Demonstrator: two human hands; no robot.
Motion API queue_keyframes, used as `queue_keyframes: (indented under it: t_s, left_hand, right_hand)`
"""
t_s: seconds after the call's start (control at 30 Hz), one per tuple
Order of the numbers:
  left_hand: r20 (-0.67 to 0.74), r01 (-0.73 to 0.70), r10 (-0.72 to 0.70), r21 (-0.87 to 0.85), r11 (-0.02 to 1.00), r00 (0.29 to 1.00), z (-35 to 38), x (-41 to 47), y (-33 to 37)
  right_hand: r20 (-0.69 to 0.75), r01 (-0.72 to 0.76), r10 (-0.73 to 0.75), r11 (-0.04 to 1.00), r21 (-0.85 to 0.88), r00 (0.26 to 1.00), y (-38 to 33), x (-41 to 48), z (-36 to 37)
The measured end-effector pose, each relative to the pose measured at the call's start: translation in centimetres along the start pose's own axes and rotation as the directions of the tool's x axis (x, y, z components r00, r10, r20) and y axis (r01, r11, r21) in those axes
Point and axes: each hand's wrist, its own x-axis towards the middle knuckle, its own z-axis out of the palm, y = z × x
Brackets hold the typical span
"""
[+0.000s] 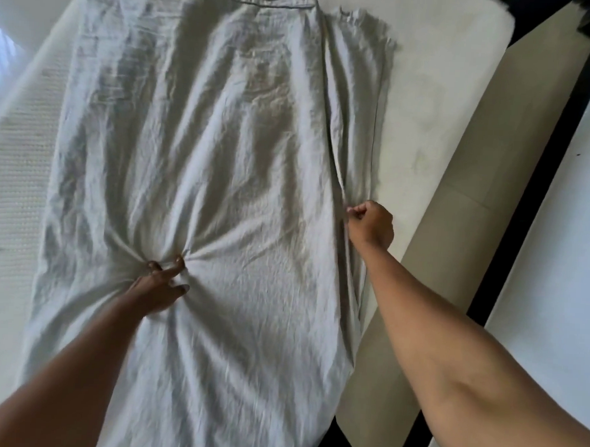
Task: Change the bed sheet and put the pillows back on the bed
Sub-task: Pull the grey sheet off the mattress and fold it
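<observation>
Two hands on the sheet (223, 120), both holding cloth. Sheet is a grey, creased strip, apparently folded lengthwise, lying on the bare mattress (428, 94). Its long axis runs straight away from the person, from the near end of the bed to the far end. Bare mattress shows on both sides of the strip, so it covers only the middle.

Left hand (161, 282) is on the strip's midline, near end. Its fingers (177, 264) and thumb pinch a small bunch of cloth, with creases fanning out from that spot. Right hand (370, 226) is farther out and off to the right, at the strip's right edge, closed in a fist on a long fold that runs up the sheet from the knuckles. Cloth lies under and to the left of that fist, with bare mattress just to its right.

Likely step: opening the folded sheet sideways. The right hand is the nearer one to the uncovered right side, so the pull probably goes right, across the long axis, while the left hand anchors the middle. That's a guess.

Dark bed frame (543, 205) runs along the right side. No pillows in view.
</observation>
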Motion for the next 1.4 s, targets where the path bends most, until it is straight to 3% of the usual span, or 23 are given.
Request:
queue_keyframes:
  t_s: [0.07,0.13,0.2,0.3,0.43,0.5,0.67,0.8,0.97,1.07,1.13,1.23,1.33,1.4]
  left_hand:
    - [-0.004,-0.006,0.006,0.003,1.0,1.0,-0.1,0.0,0.3]
    - [-0.013,-0.001,0.001,-0.001,1.0,1.0,-0.2,-0.2,0.5]
    - [-0.017,0.01,-0.01,-0.015,1.0,1.0,0.0,-0.2,0.4]
    - [-0.014,0.033,-0.033,0.006,0.999,0.999,-0.1,-0.4,0.7]
    - [-0.108,-0.073,0.076,0.031,0.997,0.991,-1.9,-3.2,5.6]
    - [-0.097,-0.138,0.139,0.02,0.99,0.986,-2.7,-4.1,8.5]
    - [-0.136,-0.316,0.322,0.062,0.947,0.937,-8.0,-8.3,17.0]
    - [-0.208,-0.401,0.407,0.071,0.913,0.89,-13.4,-7.7,22.9]
    - [-0.291,-0.377,0.381,0.07,0.923,0.878,-19.9,0.1,29.1]
    - [-0.263,-0.355,0.351,0.036,0.934,0.899,-22.0,5.6,32.3]
    - [-0.233,-0.363,0.36,0.031,0.931,0.903,-22.5,8.6,33.4]
    - [-0.193,-0.312,0.32,0.073,0.947,0.928,-21.9,10.8,34.6]
    - [-0.194,-0.327,0.339,0.09,0.941,0.921,-22.4,10.3,34.7]
    - [-0.31,-0.343,0.337,0.038,0.939,0.889,-23.3,10.0,34.3]
  right_hand:
    - [-0.11,-0.178,0.18,0.984,0.032,0.978,1.2,1.2,-1.8]
    - [-0.097,-0.229,0.225,0.973,-0.027,0.969,2.7,2.0,-3.0]
    - [0.059,-0.117,0.124,0.987,-0.113,0.99,3.1,1.9,-3.7]
    - [0.282,0.026,0.007,0.993,-0.113,0.959,2.7,1.0,-4.7]
    - [0.489,0.053,-0.014,0.996,-0.065,0.872,2.3,-1.0,-7.9]
    - [0.519,0.079,-0.027,0.994,-0.078,0.854,2.2,-1.9,-9.3]
    - [0.47,0.073,-0.068,0.997,0.008,0.88,0.7,-1.8,-15.7]
    - [0.431,0.047,-0.059,0.998,0.038,0.901,-1.5,3.3,-16.5]
    - [0.318,0.053,-0.085,0.993,0.109,0.944,-8.3,15.8,-11.0]
    - [0.211,0.045,-0.069,0.992,0.118,0.975,-12.2,22.4,-6.8]
    - [0.142,0.111,-0.129,0.985,0.13,0.981,-14.9,24.6,-5.3]
    - [0.16,0.301,-0.298,0.954,0.006,0.941,-16.9,27.5,-4.8]
    - [0.092,0.211,-0.211,0.977,0.004,0.973,-16.9,29.8,-5.9]
    - [0.054,0.143,-0.146,0.988,0.051,0.988,-16.8,29.9,-6.1]
